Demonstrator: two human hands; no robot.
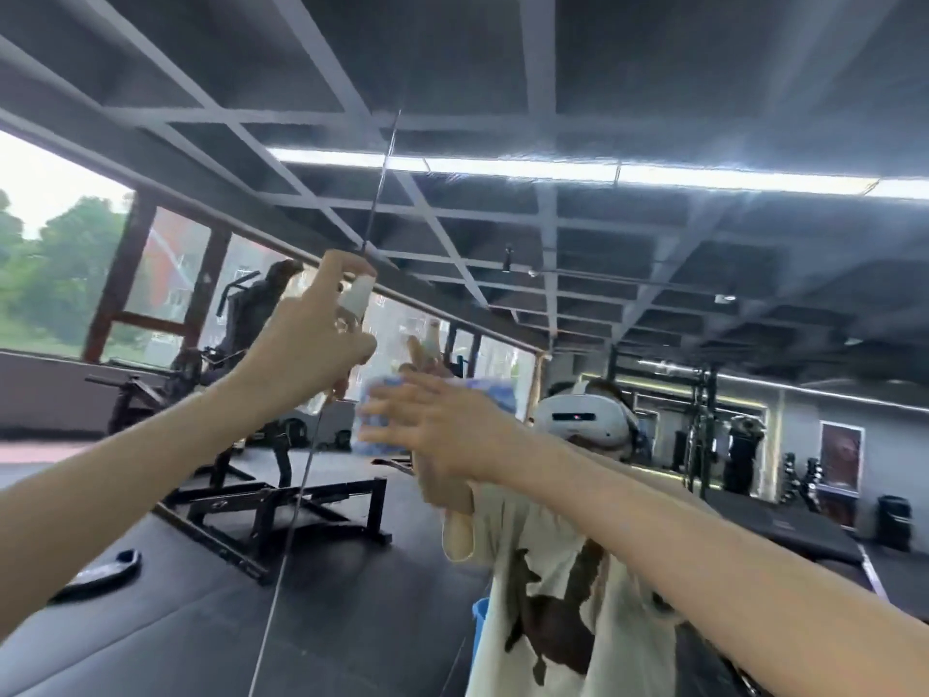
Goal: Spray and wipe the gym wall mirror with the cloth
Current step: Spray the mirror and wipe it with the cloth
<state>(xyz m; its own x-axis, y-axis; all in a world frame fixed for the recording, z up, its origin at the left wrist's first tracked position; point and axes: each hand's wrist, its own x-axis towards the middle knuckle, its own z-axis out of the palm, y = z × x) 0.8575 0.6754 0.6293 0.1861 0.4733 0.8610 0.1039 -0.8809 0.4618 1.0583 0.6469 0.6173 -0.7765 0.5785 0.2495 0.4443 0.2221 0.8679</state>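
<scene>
Near mirror seam (300, 495): left hand (306, 344) grips bottle (359, 294); right hand (447, 420), seemingly flat, presses cloth (497, 394).

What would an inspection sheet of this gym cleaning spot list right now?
Surface: mirror, two panes meeting at a seam.
Job's things: spray bottle raised near the glass; blue cloth flat on it.
Clutter: small dark object on the reflected floor.
Grippers: left hand grips the bottle; right hand presses the cloth, fingers straight.
Cables: nothing seen.
Surroundings: reflected weight machines, ceiling lights, windows.
</scene>
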